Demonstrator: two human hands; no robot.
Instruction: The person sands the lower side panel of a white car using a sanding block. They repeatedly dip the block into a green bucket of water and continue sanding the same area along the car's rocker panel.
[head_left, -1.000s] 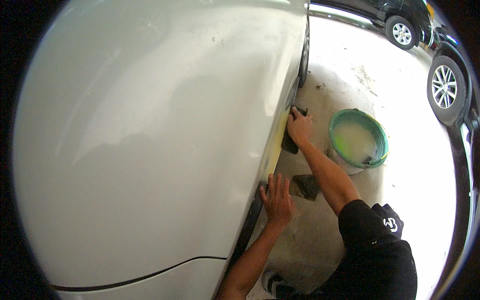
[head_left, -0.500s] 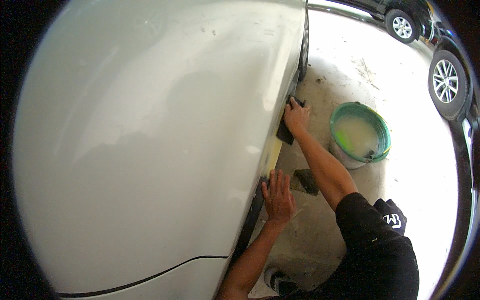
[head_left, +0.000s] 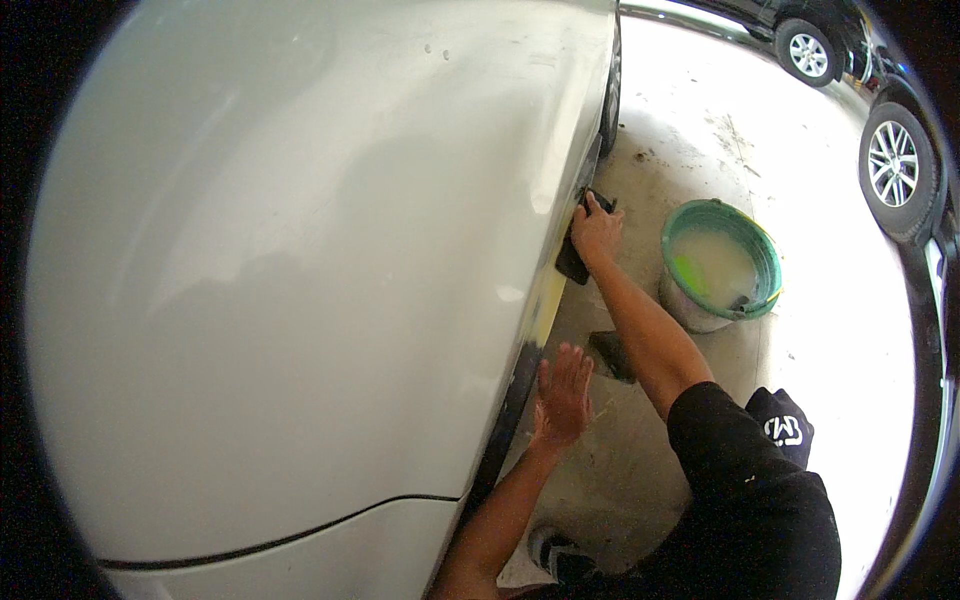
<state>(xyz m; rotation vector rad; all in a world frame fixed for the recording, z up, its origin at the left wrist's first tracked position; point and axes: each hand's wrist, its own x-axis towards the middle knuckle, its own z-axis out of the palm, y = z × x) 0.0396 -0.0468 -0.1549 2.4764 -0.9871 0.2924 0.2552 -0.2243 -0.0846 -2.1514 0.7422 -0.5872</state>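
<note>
My right hand (head_left: 597, 232) grips a piece of black sandpaper (head_left: 572, 262), pressed along the lower side edge of a silver-grey car body (head_left: 330, 280). Its fingers point toward the wheel. Just below the sandpaper, a pale yellow patch (head_left: 549, 306) shows on that edge. Nearer to me, my left hand (head_left: 565, 398) is open, fingers stretched out, beside the car's dark lower trim (head_left: 508, 420). Nothing is in it, and it appears slightly off the panel.
A green-rimmed bucket (head_left: 668, 232) of cloudy water stands right of my right forearm, with something bright green (head_left: 686, 270) inside. A dark flat piece (head_left: 612, 357) lies on the floor between my arms. Dark vehicles with wheels (head_left: 893, 160) stand at the far right.
My left hand has come away from the car's edge, slightly to the right and with its palm turned. My right hand and the sandpaper stay nearly in place.
</note>
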